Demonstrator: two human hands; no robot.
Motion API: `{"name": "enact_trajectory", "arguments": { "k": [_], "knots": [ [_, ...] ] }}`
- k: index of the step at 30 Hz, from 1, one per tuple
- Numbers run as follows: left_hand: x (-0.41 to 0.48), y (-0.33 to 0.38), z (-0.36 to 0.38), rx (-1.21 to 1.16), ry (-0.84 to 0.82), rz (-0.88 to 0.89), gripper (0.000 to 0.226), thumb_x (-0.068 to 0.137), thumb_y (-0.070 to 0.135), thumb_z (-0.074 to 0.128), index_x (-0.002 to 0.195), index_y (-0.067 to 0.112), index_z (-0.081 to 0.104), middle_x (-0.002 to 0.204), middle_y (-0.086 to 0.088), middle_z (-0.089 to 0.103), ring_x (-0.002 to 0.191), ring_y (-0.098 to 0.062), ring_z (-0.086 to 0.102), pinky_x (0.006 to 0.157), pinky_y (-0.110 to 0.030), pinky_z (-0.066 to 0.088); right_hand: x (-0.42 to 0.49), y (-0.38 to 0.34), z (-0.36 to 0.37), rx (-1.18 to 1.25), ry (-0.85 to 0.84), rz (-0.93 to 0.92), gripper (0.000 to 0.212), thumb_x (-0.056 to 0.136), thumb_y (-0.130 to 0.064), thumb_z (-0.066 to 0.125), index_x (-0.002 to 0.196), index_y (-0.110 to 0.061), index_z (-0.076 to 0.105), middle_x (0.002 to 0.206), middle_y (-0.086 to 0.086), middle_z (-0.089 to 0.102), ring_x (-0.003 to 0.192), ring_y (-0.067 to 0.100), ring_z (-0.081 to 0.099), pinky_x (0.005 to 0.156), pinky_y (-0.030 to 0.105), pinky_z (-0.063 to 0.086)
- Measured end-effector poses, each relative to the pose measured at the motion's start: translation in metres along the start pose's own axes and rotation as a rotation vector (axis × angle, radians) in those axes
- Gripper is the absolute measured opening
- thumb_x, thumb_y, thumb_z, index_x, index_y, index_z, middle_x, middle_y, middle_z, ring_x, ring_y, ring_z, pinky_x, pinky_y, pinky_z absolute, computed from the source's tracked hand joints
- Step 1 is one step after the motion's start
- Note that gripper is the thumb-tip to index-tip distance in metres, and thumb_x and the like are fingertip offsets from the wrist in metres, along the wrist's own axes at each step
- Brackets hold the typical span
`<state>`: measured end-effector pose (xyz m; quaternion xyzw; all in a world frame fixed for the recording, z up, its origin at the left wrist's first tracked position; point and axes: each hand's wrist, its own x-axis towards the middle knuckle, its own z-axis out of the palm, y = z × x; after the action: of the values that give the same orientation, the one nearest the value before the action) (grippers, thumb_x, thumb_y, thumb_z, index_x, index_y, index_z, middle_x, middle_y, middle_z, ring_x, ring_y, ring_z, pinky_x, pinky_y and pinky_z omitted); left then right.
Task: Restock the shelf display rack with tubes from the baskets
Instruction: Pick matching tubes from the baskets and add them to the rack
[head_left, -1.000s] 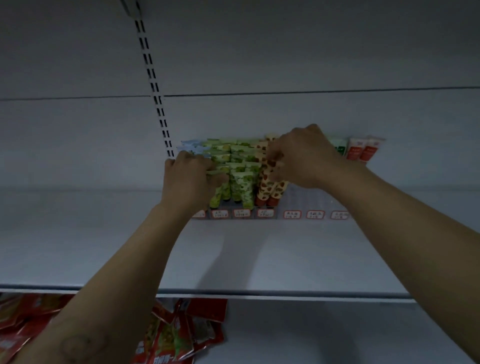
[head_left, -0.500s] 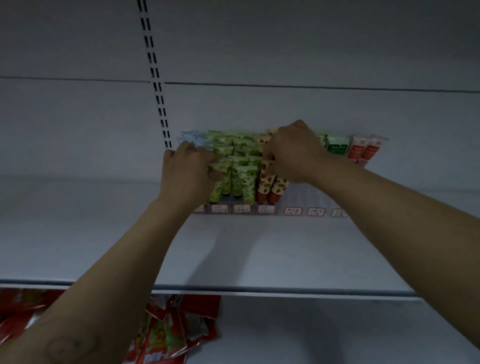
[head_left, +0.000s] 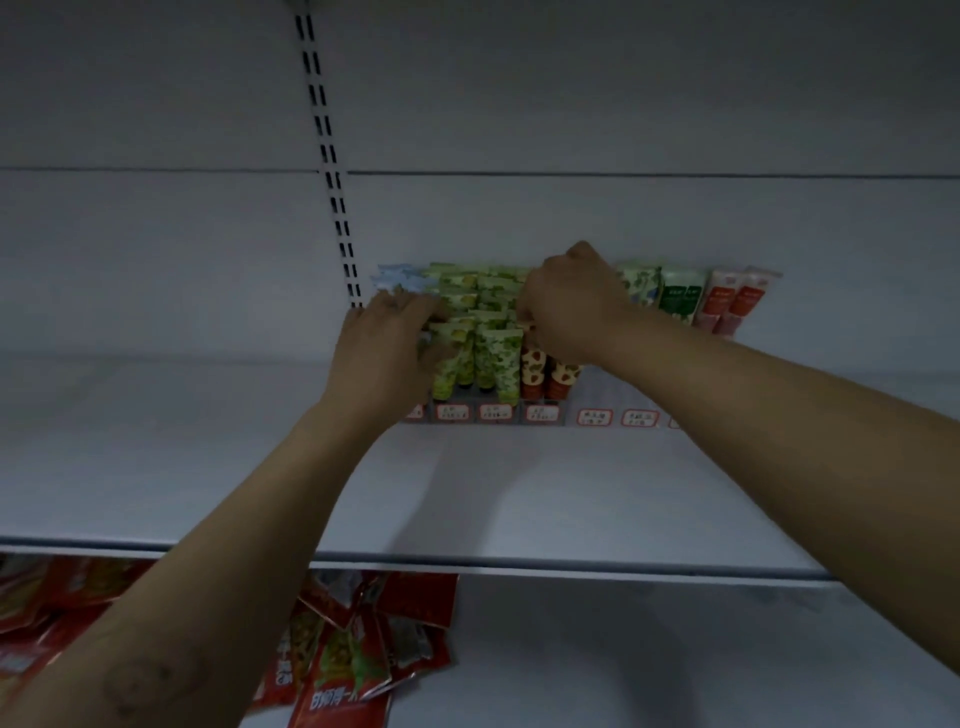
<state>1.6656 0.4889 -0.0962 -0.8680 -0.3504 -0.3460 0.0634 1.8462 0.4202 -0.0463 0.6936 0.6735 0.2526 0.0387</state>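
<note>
The green tubes (head_left: 488, 343) stand upright, caps down, in tiered rows in the display rack (head_left: 493, 402) at the back of the shelf (head_left: 467, 493). Just to their right stand the spotted tubes (head_left: 535, 371), red and cream. Pale blue tubes (head_left: 397, 275) sit at the rack's left end, and white-and-green tubes (head_left: 680, 296) and red-and-white tubes (head_left: 737, 301) at its right end.

The right hand (head_left: 571, 306) is curled, knuckles toward the camera, its fingers closed over the tops of the spotted tubes. The left hand (head_left: 387, 353) lies against the left side of the green tubes, thumb touching the front one; whether it grips cannot be told.

Price labels (head_left: 540, 413) line the rack's front edge. A slotted upright (head_left: 332, 182) runs up the back wall. Red packets (head_left: 353, 654) lie heaped on the shelf below.
</note>
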Motion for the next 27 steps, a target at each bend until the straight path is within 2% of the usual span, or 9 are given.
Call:
{"name": "enact_trajectory", "arguments": {
  "k": [4,6,8,10,12,16,19,23,27],
  "knots": [
    [-0.015,-0.003,-0.029,0.048,0.033,0.008,0.034,0.075,0.017,0.075,0.107,0.011,0.066,0.107,-0.012,0.066,0.101,-0.036,0.057,0.082,-0.043,0.042,-0.014,-0.007,-0.006,-0.015,-0.030,0.079,0.015,0.086,-0.020,0.058,0.099,-0.022,0.067,0.096,0.002,0.065,0.100,0.022,0.053,0.092,0.034,0.029],
    [-0.027,0.003,-0.040,0.091,0.003,0.013,0.034,0.074,0.019,0.075,0.107,0.014,0.067,0.106,-0.009,0.067,0.102,-0.035,0.058,0.084,-0.043,0.042,-0.029,-0.012,-0.009,0.027,-0.017,0.135,0.038,0.083,-0.032,0.063,0.120,-0.023,0.058,0.117,0.004,0.060,0.117,0.025,0.045,0.103,0.039,0.025],
    [-0.042,0.014,-0.046,0.135,-0.053,0.034,0.037,0.077,0.025,0.074,0.111,0.017,0.065,0.110,-0.006,0.066,0.107,-0.031,0.056,0.087,-0.041,0.040,-0.052,-0.017,-0.014,0.131,0.019,0.225,0.071,0.079,-0.041,0.067,0.141,-0.022,0.038,0.138,0.006,0.047,0.130,0.027,0.036,0.112,0.044,0.015],
    [-0.057,0.027,-0.049,0.156,-0.117,0.061,0.037,0.082,0.034,0.068,0.117,0.021,0.061,0.116,-0.002,0.062,0.113,-0.028,0.051,0.090,-0.038,0.035,-0.080,-0.024,-0.020,0.214,0.078,0.254,0.083,0.076,-0.049,0.068,0.145,-0.021,0.031,0.142,0.006,0.044,0.132,0.026,0.034,0.113,0.044,0.010],
    [-0.073,0.040,-0.052,0.145,-0.161,0.069,0.039,0.087,0.041,0.062,0.121,0.023,0.057,0.121,0.001,0.058,0.118,-0.024,0.046,0.093,-0.037,0.032,-0.110,-0.033,-0.026,0.269,0.111,0.241,0.082,0.076,-0.056,0.067,0.144,-0.022,0.035,0.137,0.003,0.050,0.127,0.025,0.039,0.109,0.040,0.012],
    [-0.115,0.064,-0.054,0.092,-0.210,0.084,0.041,0.088,0.045,0.059,0.125,0.027,0.055,0.128,0.006,0.056,0.123,-0.020,0.046,0.094,-0.037,0.035,-0.162,-0.064,-0.028,0.412,0.099,0.180,0.063,0.083,-0.055,0.061,0.135,-0.022,0.047,0.127,-0.001,0.055,0.119,0.023,0.046,0.099,0.036,0.030],
    [-0.156,0.074,-0.050,0.063,-0.231,0.134,0.032,0.078,0.037,0.070,0.107,0.023,0.065,0.103,0.003,0.067,0.097,-0.024,0.059,0.075,-0.037,0.043,-0.197,-0.091,-0.015,0.545,0.080,0.113,0.044,0.084,-0.047,0.064,0.119,-0.021,0.059,0.113,-0.001,0.062,0.105,0.023,0.058,0.087,0.034,0.044],
    [-0.218,0.076,-0.027,0.058,-0.354,0.095,0.027,0.074,0.042,0.054,0.093,0.026,0.065,0.088,0.006,0.065,0.084,-0.021,0.059,0.066,-0.033,0.041,-0.238,-0.128,0.024,0.567,-0.244,0.064,0.039,0.090,-0.050,0.053,0.121,-0.026,0.052,0.121,-0.004,0.056,0.110,0.021,0.056,0.086,0.035,0.047],
    [-0.274,0.076,0.009,0.027,-0.678,-0.075,0.038,0.087,0.043,0.057,0.122,0.027,0.055,0.124,0.005,0.056,0.117,-0.020,0.048,0.091,-0.035,0.035,-0.266,-0.161,0.086,0.549,-0.552,-0.013,0.050,0.088,-0.047,0.059,0.128,-0.019,0.049,0.127,0.004,0.055,0.109,0.026,0.056,0.090,0.040,0.049]
  ]
}}
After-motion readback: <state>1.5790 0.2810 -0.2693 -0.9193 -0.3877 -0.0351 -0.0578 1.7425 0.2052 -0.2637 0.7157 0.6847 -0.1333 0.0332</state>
